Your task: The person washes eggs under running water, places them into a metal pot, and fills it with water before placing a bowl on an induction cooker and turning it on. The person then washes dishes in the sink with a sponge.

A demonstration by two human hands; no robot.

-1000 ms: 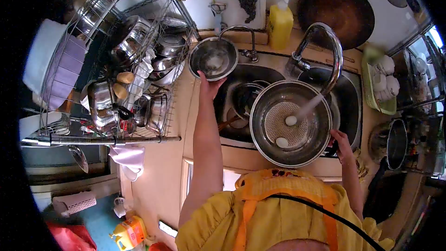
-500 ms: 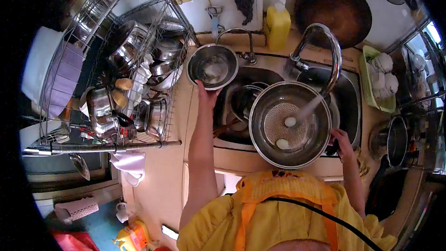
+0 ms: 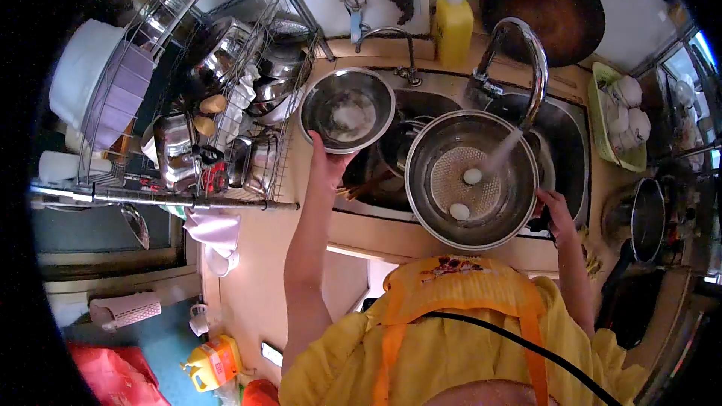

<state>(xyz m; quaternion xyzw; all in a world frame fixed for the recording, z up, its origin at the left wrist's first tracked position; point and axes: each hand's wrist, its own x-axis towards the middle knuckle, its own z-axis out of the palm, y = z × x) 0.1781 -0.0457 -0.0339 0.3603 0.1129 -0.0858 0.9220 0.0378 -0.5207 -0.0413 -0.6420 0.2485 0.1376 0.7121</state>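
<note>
My left hand grips the near rim of a steel bowl, which is held above the counter at the left edge of the sink. Something pale, perhaps a little water, shows in its bottom. A wide steel pan with a dimpled base rests over the sink. Inside lie two white eggs, one egg near the middle and another egg closer to me. Water runs from the tall curved faucet into the pan. At the pan's right side, my right hand is closed around a dark part like its handle.
The double sink holds cookware beneath the pan. On the left stands a wire rack full of pots. A yellow bottle, a big dark wok and a green basket of bowls line the back and right.
My left hand has brought the steel bowl toward me and a little higher, away from the small tap. The pan and eggs stay in place under the running water, while the view has shifted slightly.
</note>
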